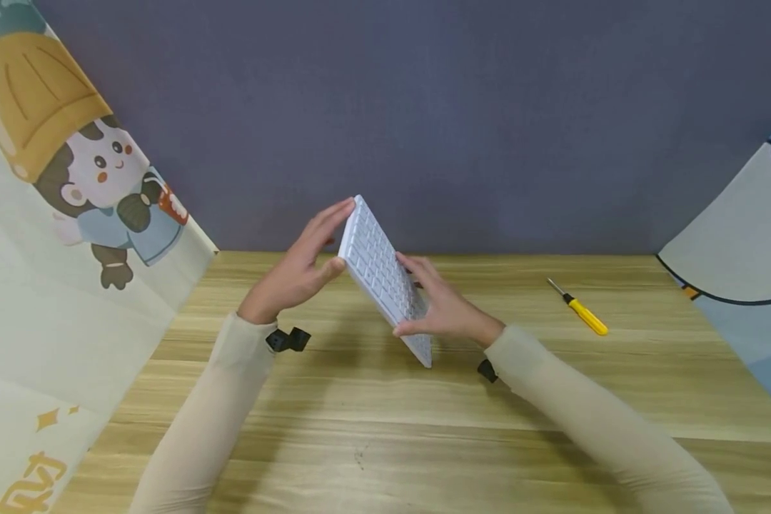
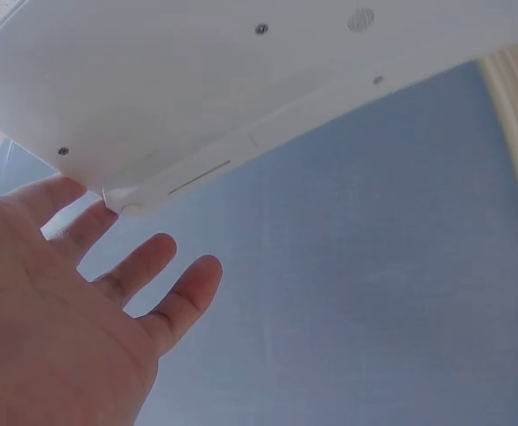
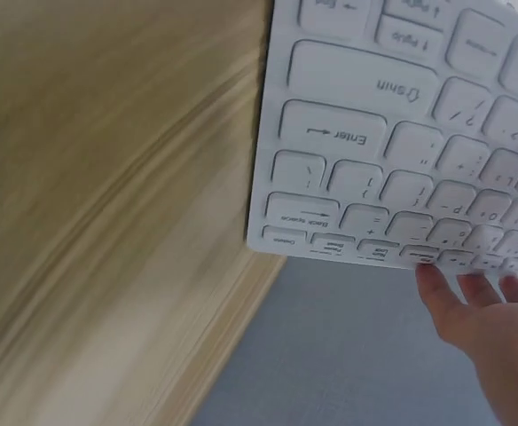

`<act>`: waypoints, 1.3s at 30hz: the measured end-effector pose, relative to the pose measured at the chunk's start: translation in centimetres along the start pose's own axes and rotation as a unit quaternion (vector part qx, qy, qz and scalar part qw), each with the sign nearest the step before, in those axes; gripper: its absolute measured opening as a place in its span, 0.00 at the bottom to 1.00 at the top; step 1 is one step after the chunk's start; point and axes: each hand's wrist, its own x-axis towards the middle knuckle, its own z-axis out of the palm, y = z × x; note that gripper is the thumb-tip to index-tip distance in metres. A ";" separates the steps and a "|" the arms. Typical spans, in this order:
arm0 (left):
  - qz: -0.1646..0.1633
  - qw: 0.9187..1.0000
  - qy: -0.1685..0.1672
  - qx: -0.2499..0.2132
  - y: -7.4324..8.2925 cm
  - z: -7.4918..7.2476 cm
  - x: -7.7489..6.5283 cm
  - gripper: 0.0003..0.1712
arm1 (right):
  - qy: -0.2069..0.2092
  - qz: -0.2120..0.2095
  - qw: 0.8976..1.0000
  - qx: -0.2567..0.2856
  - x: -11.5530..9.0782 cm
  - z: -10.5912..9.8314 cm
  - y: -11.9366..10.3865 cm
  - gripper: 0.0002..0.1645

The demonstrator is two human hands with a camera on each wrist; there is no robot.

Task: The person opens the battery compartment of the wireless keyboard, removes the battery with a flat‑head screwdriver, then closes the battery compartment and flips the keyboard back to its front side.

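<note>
A white keyboard [image 1: 385, 275] is held tilted over the table, its left end raised and its right end low; whether the low end touches the wood I cannot tell. My right hand [image 1: 446, 307] grips it across its width, thumb at the near long edge and fingertips at the far one. At the raised end, my left hand [image 1: 298, 268] holds the two corners between thumb and fingertips. The left wrist view shows the white underside [image 2: 170, 98] with small screws, two fingers touching a corner and two free. Printed keys [image 3: 401, 142] face the right wrist camera.
A screwdriver [image 1: 587, 316] with a yellow handle lies on the wood-grain table [image 1: 373, 442], to the right of the hands. A dark grey panel [image 1: 424, 121] stands along the back edge. Printed cartoon sheets [image 1: 96, 207] flank the table.
</note>
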 end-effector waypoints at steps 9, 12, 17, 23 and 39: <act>-0.008 0.999 -0.008 -0.033 4.4 -0.3 1.5 0.59 | 0.006 0.011 1.000 0.027 0.1 0.4 -2.1 0.71; -0.008 0.999 -0.010 -0.032 5.3 -0.3 1.9 0.59 | 0.017 0.009 0.999 0.025 0.0 0.8 -1.5 0.72; -0.008 1.000 -0.004 -0.024 5.8 0.1 2.3 0.59 | 0.028 -0.003 0.999 0.023 -0.1 1.2 -0.3 0.73; 0.003 1.000 -0.001 -0.029 6.1 0.8 2.7 0.58 | 0.027 0.003 0.999 0.031 -0.6 1.1 -0.3 0.70; 0.060 0.996 0.039 -0.045 6.7 3.3 3.8 0.54 | 0.031 -0.001 0.998 0.062 -1.6 -0.8 -4.5 0.64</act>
